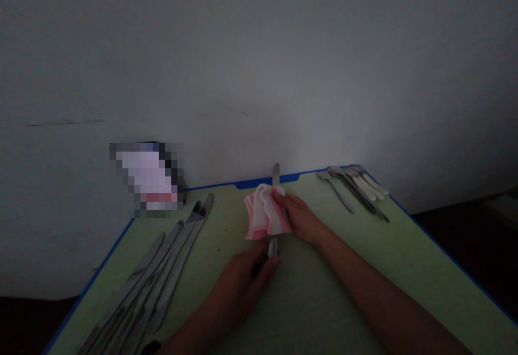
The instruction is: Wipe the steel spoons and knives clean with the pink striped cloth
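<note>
Over the middle of the table, my left hand [253,271] grips the handle end of a table knife [276,173], its blade pointing away toward the wall. A pink and white cloth [265,212] is folded around the knife's middle, so only the blade tip and part of the handle show. From the right, my right hand [301,214] pinches this cloth against the knife, thumb on top. Its other fingers are hidden behind the cloth.
Several table knives [162,274] lie side by side on the left of the green table [324,290]. Several spoons and forks [356,188], some white-handled, lie at the far right. A pixelated phone-like object [149,177] leans on the wall [259,74] behind.
</note>
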Demonstrator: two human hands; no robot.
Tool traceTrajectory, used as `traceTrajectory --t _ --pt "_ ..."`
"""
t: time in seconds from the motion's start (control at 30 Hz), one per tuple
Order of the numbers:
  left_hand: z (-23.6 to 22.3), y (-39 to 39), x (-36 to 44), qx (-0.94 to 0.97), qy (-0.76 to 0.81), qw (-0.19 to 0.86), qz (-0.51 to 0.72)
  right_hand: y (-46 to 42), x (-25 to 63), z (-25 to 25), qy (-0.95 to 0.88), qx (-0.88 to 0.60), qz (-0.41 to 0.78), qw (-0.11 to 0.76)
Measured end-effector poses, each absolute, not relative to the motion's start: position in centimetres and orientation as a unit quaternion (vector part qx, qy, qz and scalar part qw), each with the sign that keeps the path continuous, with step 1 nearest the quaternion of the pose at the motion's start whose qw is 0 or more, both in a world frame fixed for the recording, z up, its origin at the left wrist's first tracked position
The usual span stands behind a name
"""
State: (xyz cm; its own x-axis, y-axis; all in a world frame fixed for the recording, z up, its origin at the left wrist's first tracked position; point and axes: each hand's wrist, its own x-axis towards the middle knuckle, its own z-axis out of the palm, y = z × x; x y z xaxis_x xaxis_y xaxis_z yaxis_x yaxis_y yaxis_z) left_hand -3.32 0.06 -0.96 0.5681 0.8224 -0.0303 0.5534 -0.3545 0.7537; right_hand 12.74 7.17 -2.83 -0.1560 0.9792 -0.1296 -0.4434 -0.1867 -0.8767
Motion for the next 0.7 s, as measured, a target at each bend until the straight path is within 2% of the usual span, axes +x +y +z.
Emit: traceTrajectory --t 0.2,0.4,0.6,0.7 --pt "-0.86 -0.07 -3.39 0.831 0.399 0.362 0.141 7.35 12.93 -3.37 -0.367 -0.377 0.672 0.521" --pt "-1.36 -0.06 -3.55 0.809 0.432 0.347 0.195 7.28 12.98 -3.16 -0.345 -0.379 0.669 0.538" --pt "-1.47 -0.47 -3.6 0.861 0.391 0.269 0.181 7.04 13.04 -2.77 -0.377 -0.375 0.684 0.5" --pt "-1.47 -0.27 -3.55 0.84 0.429 0.277 0.181 7.09 13.1 -2.91 -0.374 -0.367 0.686 0.505"
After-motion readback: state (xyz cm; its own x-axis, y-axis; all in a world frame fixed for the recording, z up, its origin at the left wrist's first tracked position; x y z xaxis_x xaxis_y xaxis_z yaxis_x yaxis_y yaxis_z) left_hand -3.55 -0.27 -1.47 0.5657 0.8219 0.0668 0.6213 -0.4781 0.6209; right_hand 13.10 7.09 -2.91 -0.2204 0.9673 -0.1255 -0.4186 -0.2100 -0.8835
